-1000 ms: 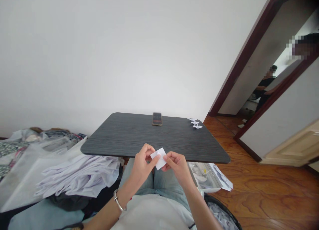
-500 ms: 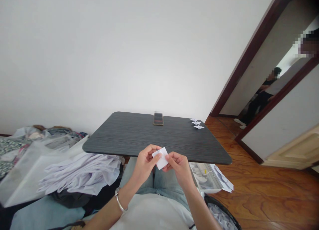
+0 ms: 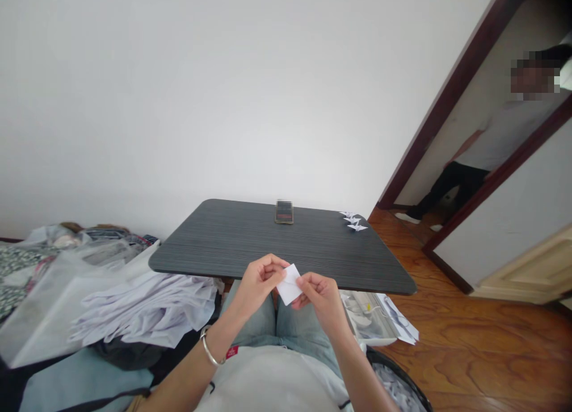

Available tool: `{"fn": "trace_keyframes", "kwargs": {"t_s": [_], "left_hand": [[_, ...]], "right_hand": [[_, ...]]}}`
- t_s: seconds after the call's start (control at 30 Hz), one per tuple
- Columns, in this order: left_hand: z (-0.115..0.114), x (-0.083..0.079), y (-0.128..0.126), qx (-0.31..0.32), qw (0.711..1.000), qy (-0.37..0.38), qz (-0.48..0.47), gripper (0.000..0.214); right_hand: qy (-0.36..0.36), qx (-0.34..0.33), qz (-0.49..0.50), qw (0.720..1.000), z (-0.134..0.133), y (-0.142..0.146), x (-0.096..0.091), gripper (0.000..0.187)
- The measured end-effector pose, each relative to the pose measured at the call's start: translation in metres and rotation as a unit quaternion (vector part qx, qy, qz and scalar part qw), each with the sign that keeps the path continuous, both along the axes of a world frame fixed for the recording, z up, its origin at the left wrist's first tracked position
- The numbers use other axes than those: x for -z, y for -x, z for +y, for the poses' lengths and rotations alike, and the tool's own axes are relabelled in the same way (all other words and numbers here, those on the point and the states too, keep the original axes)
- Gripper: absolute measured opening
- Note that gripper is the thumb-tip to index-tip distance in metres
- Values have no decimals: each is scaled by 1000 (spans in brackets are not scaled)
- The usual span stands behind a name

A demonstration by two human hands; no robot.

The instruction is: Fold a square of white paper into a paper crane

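Left hand [image 3: 260,279]: pinches white paper [image 3: 289,288], thumb shifted nearer its edge
Right hand [image 3: 320,291]: grasps its right corner
Paper face: barer now, probably mid-handling

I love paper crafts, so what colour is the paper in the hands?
The paper is white, shown best in the head view.

The top [image 3: 273,381] is white and the jeans [image 3: 254,324] are pale blue. At seven o'clock there are a silver bracelet [image 3: 206,349] and a red patch [image 3: 232,352].
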State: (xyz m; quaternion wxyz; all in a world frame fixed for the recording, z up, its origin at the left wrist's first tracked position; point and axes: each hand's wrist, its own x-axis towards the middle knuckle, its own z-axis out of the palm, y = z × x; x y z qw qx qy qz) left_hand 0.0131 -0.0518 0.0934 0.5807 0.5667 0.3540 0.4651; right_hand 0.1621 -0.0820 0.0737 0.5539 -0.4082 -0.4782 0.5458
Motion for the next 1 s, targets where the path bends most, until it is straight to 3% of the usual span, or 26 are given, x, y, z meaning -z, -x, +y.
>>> {"fn": "trace_keyframes", "kwargs": {"t_s": [0.17,0.33,0.5,1.0], "left_hand": [[0,-2,2,10,1000,4,20,26],[0,-4,2,-29,999,-26,22,23],[-1,-4,3,-50,998,-37,20,20],[-2,-14,6,-4,1000,-1,22,19]], "right_hand": [[0,2,-5,1000,-1,1,-1,32],[-14,6,13,1000,-1,-2,-1,41],[-15,-14,7,1000,0,-6,1,30],[-16,-17,4,1000,-1,-7,1,28]]}}
